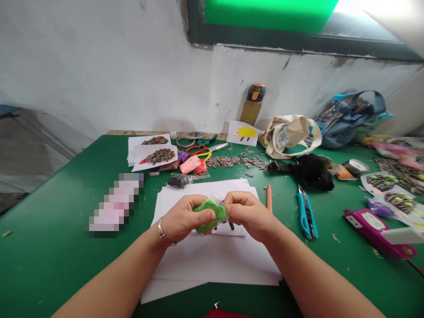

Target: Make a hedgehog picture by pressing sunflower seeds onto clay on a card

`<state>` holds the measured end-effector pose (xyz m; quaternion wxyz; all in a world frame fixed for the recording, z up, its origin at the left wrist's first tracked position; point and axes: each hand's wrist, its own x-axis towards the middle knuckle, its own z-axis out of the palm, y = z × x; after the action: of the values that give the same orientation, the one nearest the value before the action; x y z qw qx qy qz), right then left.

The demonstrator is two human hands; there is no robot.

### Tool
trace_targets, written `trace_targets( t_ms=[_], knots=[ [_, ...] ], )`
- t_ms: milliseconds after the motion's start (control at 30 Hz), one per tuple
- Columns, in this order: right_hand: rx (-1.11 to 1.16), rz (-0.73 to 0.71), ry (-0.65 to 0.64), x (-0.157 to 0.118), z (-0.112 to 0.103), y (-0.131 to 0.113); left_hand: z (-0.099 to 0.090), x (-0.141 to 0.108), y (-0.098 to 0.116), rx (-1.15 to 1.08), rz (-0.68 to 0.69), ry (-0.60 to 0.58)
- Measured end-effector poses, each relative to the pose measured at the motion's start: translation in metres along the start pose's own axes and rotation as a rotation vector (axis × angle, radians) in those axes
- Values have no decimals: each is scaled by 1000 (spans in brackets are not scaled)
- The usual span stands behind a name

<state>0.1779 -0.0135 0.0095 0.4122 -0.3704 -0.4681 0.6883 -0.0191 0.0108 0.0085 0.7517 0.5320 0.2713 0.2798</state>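
A clear plastic bag with green clay (210, 213) is between my two hands, above white sheets of paper (218, 260). My left hand (185, 216), with a silver bracelet at the wrist, grips the bag from the left, thumb across its front. The fingers of my right hand (247, 214) pinch the bag's right edge. Beneath the bag lies a smaller white sheet with dark marks, mostly hidden by my hands. An orange pen (269, 198) rests right of the paper.
Behind the paper are sunflower seeds (225, 161), scissors (217, 148), pink clay (190, 164) and seed pictures (155, 157). To the right lie a blue cutter (307, 214), a black cloth item (313, 171) and a magenta glue gun (377, 234). A bottle (252, 106) stands by the wall.
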Motion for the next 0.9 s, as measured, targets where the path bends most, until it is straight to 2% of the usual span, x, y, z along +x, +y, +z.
trace_targets(
  t_ms=[167,233,333,467,600,667,800,900],
  knots=[
    [-423,-241,227,-13,4,-20,-2,3,-2,65,-5,95],
    [-608,-301,232,-18,7,-27,-2,2,-1,69,-1,100],
    [-773,-302,193,-21,10,-31,-2,2,-1,68,4,105],
    [-844,-292,165,-19,9,-28,-1,2,0,84,7,115],
    [-872,-247,193,-17,9,-22,1,5,0,118,13,153],
    [-899,-295,219,-18,12,-19,2,6,0,141,26,188],
    [-964,-498,205,-20,18,-19,4,5,2,196,44,238],
    [-956,-499,164,-21,17,-22,4,5,3,202,52,225]
  ],
)
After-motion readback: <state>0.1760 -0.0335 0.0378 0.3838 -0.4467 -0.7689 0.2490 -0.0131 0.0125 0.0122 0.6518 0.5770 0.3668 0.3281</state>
